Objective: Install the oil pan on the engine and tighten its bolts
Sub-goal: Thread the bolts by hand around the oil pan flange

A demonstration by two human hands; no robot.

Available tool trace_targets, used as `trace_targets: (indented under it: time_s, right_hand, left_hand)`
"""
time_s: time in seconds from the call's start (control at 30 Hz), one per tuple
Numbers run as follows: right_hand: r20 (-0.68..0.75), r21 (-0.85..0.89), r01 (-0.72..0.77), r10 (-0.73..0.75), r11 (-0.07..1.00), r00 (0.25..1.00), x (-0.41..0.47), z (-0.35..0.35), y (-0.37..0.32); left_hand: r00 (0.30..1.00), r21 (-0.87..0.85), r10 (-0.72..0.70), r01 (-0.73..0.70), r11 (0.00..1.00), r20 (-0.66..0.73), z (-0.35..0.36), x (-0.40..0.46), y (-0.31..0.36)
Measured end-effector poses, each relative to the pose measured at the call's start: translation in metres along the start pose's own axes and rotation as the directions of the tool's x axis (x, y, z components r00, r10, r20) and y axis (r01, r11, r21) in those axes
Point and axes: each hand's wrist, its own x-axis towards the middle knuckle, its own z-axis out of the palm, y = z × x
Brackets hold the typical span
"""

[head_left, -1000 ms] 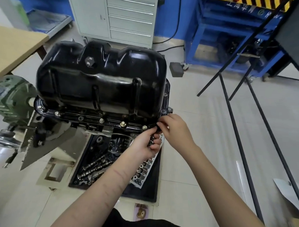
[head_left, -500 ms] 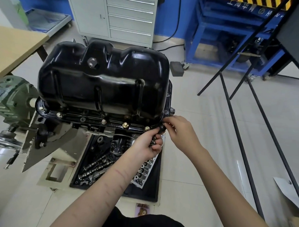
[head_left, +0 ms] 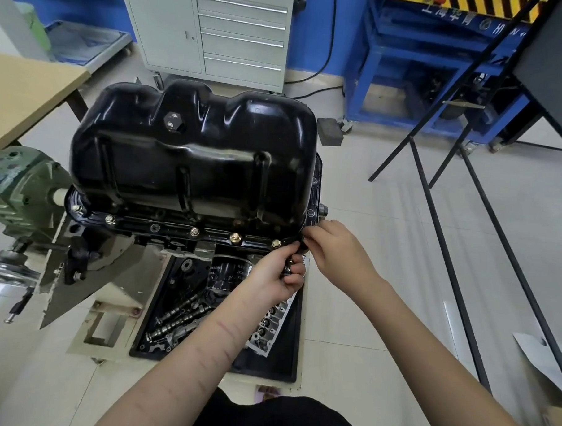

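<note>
Sitting upside down on the engine (head_left: 88, 252), pan (head_left: 191, 164) with bolts (head_left: 235, 237) along the near flange. Right grip (head_left: 334, 247) pinching, probably a bolt, at the near right corner, having shifted slightly outward. Left grip (head_left: 278, 275) clenching spare bolts just below. Suggesting hand-threading, wrench-tightening yet to come.

Pale tiled floor (head_left: 385, 236) carrying, near centre, a black tray (head_left: 286, 354) of engine parts on the beige stand base (head_left: 107, 324); far, a grey drawer cabinet (head_left: 216, 33); far right, a blue frame (head_left: 407, 89)
</note>
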Motion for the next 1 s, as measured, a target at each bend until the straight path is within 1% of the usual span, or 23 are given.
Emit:
trace_targets:
  time_s: [0.1, 0.17, 0.23, 0.37, 0.43, 0.5, 0.63, 0.83, 1.0]
  right_hand:
    - [0.018, -0.052, -0.038, 0.039, 0.998, 0.999, 0.001, 0.003, 0.002]
    - [0.006, -0.074, -0.058, 0.059, 0.996, 0.998, 0.002, 0.005, 0.003]
    - [0.007, -0.079, -0.056, 0.056, 0.995, 0.998, 0.003, 0.006, 0.002]
    - [0.053, -0.093, -0.044, 0.049, 0.995, 0.997, 0.003, 0.008, 0.004]
    - [0.046, -0.105, -0.016, 0.021, 0.994, 0.999, 0.004, 0.005, 0.000]
    - [-0.005, -0.152, 0.009, -0.010, 0.988, 1.000, 0.004, 0.003, -0.004]
    - [-0.039, -0.309, -0.017, 0.005, 0.951, 0.999, 0.010, 0.000, -0.013]
    - [-0.021, -0.511, -0.017, 0.007, 0.859, 1.000, 0.014, 0.003, -0.010]
    - [-0.038, -0.572, -0.005, -0.021, 0.820, 0.999, 0.020, 0.002, -0.005]
  left_hand:
    - [1.000, 0.001, 0.002, -0.002, 1.000, 0.011, 0.000, 0.000, 0.000]
    - [1.000, 0.003, 0.001, -0.001, 1.000, 0.019, 0.001, 0.000, 0.000]
    - [1.000, 0.000, -0.003, 0.003, 1.000, 0.018, 0.001, 0.000, 0.000]
    - [1.000, -0.016, -0.015, 0.015, 1.000, 0.014, 0.000, 0.000, 0.000]
    - [1.000, -0.016, -0.016, 0.016, 1.000, 0.016, 0.000, 0.000, 0.000]
    - [1.000, -0.016, -0.015, 0.015, 1.000, 0.016, 0.000, 0.001, 0.000]
    - [1.000, -0.019, -0.019, 0.019, 1.000, 0.005, 0.000, 0.001, 0.001]
    - [1.000, -0.010, -0.025, 0.025, 1.000, 0.010, -0.001, 0.000, 0.001]
    - [1.000, -0.015, -0.024, 0.024, 1.000, 0.006, 0.000, 0.001, 0.001]
